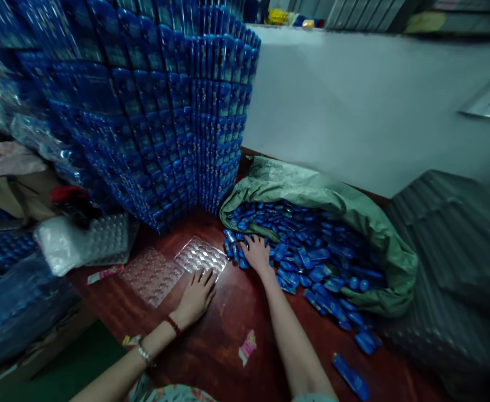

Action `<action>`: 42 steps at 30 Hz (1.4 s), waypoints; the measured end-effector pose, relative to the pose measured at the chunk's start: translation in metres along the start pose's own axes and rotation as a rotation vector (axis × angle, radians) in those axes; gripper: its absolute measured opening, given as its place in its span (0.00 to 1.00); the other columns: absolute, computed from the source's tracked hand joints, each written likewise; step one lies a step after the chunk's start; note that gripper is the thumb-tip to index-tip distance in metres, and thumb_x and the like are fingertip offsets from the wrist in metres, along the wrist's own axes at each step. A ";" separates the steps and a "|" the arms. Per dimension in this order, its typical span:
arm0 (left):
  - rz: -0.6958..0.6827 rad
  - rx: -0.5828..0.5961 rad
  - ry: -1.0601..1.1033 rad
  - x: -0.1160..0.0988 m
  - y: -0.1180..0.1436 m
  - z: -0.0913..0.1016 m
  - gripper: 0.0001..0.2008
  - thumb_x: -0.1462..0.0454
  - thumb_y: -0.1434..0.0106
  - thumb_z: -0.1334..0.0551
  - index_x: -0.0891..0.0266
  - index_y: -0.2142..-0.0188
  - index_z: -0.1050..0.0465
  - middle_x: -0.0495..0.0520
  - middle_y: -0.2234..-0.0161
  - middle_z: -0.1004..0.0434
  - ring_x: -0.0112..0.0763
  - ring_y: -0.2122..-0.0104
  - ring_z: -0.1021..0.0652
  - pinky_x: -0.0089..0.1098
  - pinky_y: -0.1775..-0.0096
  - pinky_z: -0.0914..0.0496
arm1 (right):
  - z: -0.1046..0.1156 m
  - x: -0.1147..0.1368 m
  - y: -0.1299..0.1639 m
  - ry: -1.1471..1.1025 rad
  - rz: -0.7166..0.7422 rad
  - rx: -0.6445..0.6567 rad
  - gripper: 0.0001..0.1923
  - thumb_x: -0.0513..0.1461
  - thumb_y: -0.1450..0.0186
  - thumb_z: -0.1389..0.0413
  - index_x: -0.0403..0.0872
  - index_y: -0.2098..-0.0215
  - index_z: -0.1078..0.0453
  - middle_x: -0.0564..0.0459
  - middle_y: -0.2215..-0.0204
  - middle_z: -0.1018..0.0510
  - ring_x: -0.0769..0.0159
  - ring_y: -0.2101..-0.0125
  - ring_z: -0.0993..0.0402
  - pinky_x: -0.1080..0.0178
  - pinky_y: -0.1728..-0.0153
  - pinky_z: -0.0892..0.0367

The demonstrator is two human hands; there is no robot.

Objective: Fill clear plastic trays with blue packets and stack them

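Note:
My left hand (195, 297) lies flat with its fingers apart at the near edge of a clear plastic blister tray (200, 254) with rows of pockets. A second clear tray (150, 276) lies flat on the table just left of it. My right hand (256, 254) reaches onto small blue packets (286, 254) at the mouth of a green sack (320, 190). Its fingers are spread over the packets, and none is clearly gripped. More blue packets spill from the sack toward the right.
Tall stacks of blue-filled trays (156, 123) rise at the back left. Grey ridged trays (454, 245) are piled on the right. Clear trays (106, 237) sit at the left edge. A pink wrapper (248, 347) and a loose blue packet (351, 377) lie on the red-brown table (211, 357).

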State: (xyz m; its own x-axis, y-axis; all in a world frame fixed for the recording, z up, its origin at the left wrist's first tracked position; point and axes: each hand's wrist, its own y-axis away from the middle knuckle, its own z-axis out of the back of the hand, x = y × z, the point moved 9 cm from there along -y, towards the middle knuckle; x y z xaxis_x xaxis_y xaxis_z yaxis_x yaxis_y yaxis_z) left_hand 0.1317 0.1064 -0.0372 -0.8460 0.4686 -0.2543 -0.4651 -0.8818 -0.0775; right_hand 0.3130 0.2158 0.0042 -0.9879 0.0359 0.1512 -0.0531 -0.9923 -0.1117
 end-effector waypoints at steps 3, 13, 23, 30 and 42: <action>-0.120 0.030 0.077 -0.002 0.031 0.000 0.19 0.63 0.34 0.51 0.55 0.44 0.38 0.54 0.42 0.37 0.43 0.41 0.39 0.47 0.41 0.43 | -0.009 0.002 0.047 -0.003 0.053 0.003 0.19 0.45 0.32 0.57 0.53 0.46 0.35 0.48 0.43 0.36 0.55 0.44 0.45 0.48 0.47 0.47; -0.288 0.234 0.249 -0.069 0.089 -0.016 0.24 0.66 0.35 0.48 0.55 0.39 0.44 0.60 0.41 0.39 0.42 0.46 0.33 0.43 0.46 0.34 | 0.004 -0.014 0.124 0.014 -0.001 0.180 0.16 0.40 0.33 0.55 0.55 0.52 0.30 0.50 0.49 0.29 0.53 0.45 0.43 0.34 0.46 0.64; -0.110 -0.017 0.464 -0.033 0.011 0.047 0.18 0.68 0.34 0.51 0.57 0.47 0.33 0.58 0.54 0.28 0.35 0.54 0.27 0.36 0.50 0.32 | 0.001 0.043 0.016 -0.211 0.045 0.234 0.21 0.40 0.36 0.47 0.48 0.45 0.38 0.44 0.51 0.29 0.57 0.53 0.31 0.61 0.57 0.39; -0.138 0.101 0.103 0.014 -0.097 0.024 0.30 0.59 0.43 0.37 0.60 0.42 0.41 0.64 0.43 0.41 0.47 0.48 0.33 0.44 0.50 0.36 | -0.028 0.045 0.023 -0.399 0.017 0.255 0.22 0.37 0.46 0.38 0.45 0.53 0.33 0.45 0.56 0.26 0.58 0.54 0.30 0.62 0.57 0.38; -0.097 0.062 0.234 0.030 -0.077 0.016 0.15 0.69 0.36 0.52 0.65 0.53 0.32 0.60 0.59 0.28 0.35 0.59 0.27 0.35 0.55 0.32 | -0.034 0.007 0.157 -1.380 -0.341 0.258 0.25 0.46 0.44 0.44 0.46 0.50 0.34 0.54 0.71 0.23 0.65 0.74 0.25 0.61 0.72 0.27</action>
State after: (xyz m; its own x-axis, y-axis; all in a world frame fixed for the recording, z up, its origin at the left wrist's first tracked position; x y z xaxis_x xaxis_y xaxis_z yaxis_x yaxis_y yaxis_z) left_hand 0.1382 0.1892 -0.0231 -0.7166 0.5193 -0.4657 -0.5623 -0.8251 -0.0547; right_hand 0.2925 0.0647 -0.0460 0.0014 0.2782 0.9605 -0.0788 -0.9575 0.2774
